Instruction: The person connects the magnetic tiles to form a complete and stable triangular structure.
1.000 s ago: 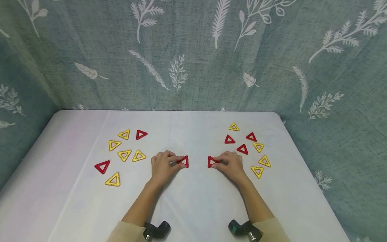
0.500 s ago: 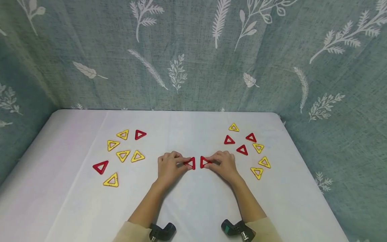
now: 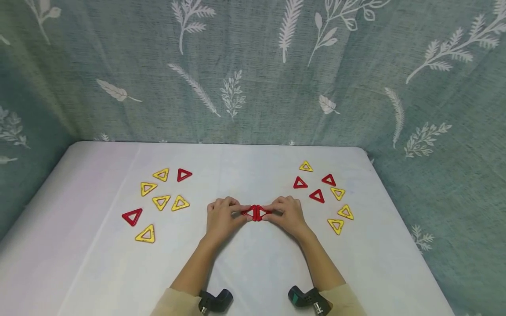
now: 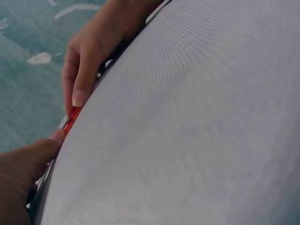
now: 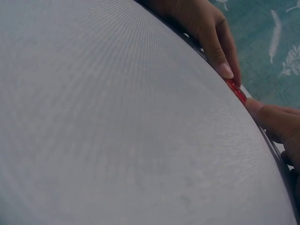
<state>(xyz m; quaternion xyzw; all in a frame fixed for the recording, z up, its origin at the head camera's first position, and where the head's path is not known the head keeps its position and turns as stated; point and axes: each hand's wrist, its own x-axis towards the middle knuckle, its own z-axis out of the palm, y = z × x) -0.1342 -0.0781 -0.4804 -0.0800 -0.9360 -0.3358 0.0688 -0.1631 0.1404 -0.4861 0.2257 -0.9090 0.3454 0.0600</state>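
- Head: the left hand (image 3: 222,218) and right hand (image 3: 290,216) face each other over the middle of the tabletop (image 3: 261,272), each pinching a red triangle between thumb and fingers.
- Head: the left triangle (image 3: 254,213) and right triangle (image 3: 258,213) sit about midway between the left and right edges, flat sides together and seemingly touching.
- Head: toward the far left corner lie five yellow triangles (image 3: 146,240) and two red triangles (image 3: 131,212), set apart.
- Head: toward the far right corner lie four yellow triangles (image 3: 336,220) and three red triangles (image 3: 300,187), also apart.
- Head: leaf-patterned cloth (image 3: 269,105) hangs behind the far edge.
- Left wrist: red shows edge-on between both hands' fingertips, low on the tabletop; the seam is hard to make out.
- Right wrist: a similar red strip, with fingertips at both ends.
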